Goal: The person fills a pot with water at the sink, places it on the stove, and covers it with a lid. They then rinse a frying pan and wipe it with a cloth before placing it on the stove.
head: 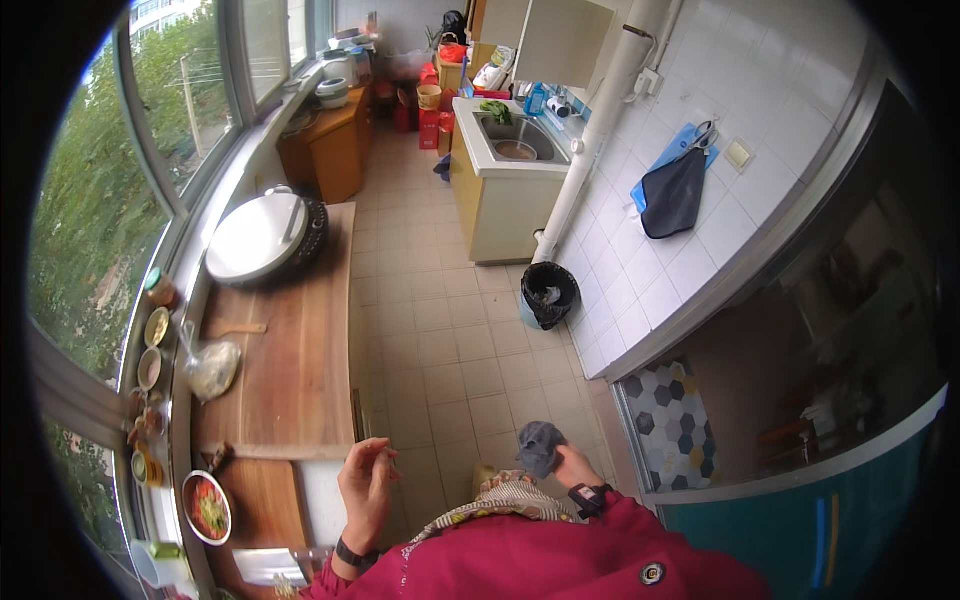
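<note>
My right hand (577, 466) grips a bunched grey cloth (541, 448) in front of my body, over the tiled floor. Beside the counter, my left hand (367, 480) is raised with its fingers loosely curled and holds nothing. To its left lies a large wooden board (300, 375). A cleaver (270, 566) rests on a smaller cutting board (262, 495). Next to it stands a metal bowl (208, 508) of chopped red and green food. On the large board are a tied plastic bag (214, 369) of pale food and a wooden utensil (238, 328).
A round white-lidded electric pan (259, 236) sits at the board's far end. Small bowls (156, 327) and a jar (160, 289) line the windowsill. A bin (549, 296) with a black liner stands by the wall pipe (592, 150). Beyond is a sink (525, 139) holding greens and a pan.
</note>
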A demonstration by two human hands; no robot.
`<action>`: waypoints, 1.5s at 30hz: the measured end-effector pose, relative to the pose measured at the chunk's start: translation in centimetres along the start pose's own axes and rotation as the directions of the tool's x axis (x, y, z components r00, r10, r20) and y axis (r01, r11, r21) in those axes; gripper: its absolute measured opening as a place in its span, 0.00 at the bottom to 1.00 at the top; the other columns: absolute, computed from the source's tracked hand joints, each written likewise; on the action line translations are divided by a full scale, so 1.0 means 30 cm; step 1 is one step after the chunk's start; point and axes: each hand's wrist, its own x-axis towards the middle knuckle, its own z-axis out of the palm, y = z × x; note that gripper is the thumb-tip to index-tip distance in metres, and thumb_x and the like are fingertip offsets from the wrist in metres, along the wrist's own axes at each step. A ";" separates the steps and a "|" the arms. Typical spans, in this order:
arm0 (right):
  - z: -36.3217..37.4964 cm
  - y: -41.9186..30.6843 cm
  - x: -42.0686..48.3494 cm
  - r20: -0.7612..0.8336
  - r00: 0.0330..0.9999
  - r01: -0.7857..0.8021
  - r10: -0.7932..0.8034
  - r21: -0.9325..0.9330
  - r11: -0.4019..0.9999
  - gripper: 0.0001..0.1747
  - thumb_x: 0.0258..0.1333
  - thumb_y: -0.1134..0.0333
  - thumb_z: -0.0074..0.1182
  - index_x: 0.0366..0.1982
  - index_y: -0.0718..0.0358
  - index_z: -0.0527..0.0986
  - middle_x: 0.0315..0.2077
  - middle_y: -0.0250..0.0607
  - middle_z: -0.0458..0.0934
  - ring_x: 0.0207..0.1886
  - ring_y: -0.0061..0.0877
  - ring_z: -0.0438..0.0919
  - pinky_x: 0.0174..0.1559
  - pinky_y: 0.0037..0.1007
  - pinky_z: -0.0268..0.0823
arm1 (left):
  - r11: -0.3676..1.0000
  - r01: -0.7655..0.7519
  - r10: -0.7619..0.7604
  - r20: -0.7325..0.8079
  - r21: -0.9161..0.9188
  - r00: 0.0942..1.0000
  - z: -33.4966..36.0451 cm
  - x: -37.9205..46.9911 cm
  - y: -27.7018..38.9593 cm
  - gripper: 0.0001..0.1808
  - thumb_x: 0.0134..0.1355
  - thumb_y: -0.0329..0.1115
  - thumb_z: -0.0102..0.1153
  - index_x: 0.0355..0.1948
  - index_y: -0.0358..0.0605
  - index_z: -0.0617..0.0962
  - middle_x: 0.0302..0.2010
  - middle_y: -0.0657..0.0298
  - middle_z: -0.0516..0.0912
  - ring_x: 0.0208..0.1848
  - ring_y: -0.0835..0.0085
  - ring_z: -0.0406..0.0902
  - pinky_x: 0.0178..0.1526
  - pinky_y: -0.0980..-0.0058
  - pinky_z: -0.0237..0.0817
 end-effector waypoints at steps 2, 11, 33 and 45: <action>-0.009 -0.055 0.137 -0.121 0.992 0.020 -0.020 -0.004 1.000 0.19 0.62 0.76 0.38 0.54 0.69 0.70 0.50 0.45 0.76 0.54 0.36 0.75 0.57 0.41 0.69 | 1.000 0.007 -0.007 0.022 -0.002 1.000 0.061 0.185 -0.023 0.08 0.67 0.23 0.50 0.47 0.36 0.75 0.36 0.60 0.80 0.29 0.81 0.75 0.32 0.82 0.69; 0.222 -0.388 0.978 -0.151 0.988 0.025 -0.043 -0.115 0.993 0.17 0.67 0.74 0.35 0.53 0.68 0.70 0.49 0.45 0.77 0.51 0.36 0.77 0.55 0.39 0.70 | 0.998 0.054 -0.054 -0.046 -0.015 0.997 0.340 1.021 -0.098 0.07 0.68 0.24 0.49 0.45 0.37 0.76 0.35 0.61 0.80 0.26 0.80 0.76 0.30 0.82 0.70; 1.199 -0.996 2.452 -0.174 0.943 0.127 -0.285 -0.601 0.789 0.15 0.60 0.72 0.54 0.48 0.70 0.71 0.36 0.38 0.78 0.36 0.20 0.77 0.36 0.23 0.71 | 0.984 0.144 -0.124 0.180 -0.102 0.976 0.470 3.065 -0.078 0.07 0.67 0.25 0.50 0.45 0.36 0.76 0.35 0.61 0.79 0.26 0.80 0.74 0.31 0.83 0.66; 1.384 -1.246 3.049 -0.329 0.792 0.237 -0.514 -0.611 0.756 0.13 0.64 0.66 0.53 0.44 0.69 0.71 0.36 0.35 0.76 0.38 0.18 0.73 0.40 0.22 0.67 | 0.974 0.226 -0.212 0.320 -0.005 0.923 0.703 3.893 -0.237 0.08 0.67 0.24 0.50 0.45 0.35 0.76 0.34 0.61 0.80 0.26 0.79 0.74 0.32 0.82 0.66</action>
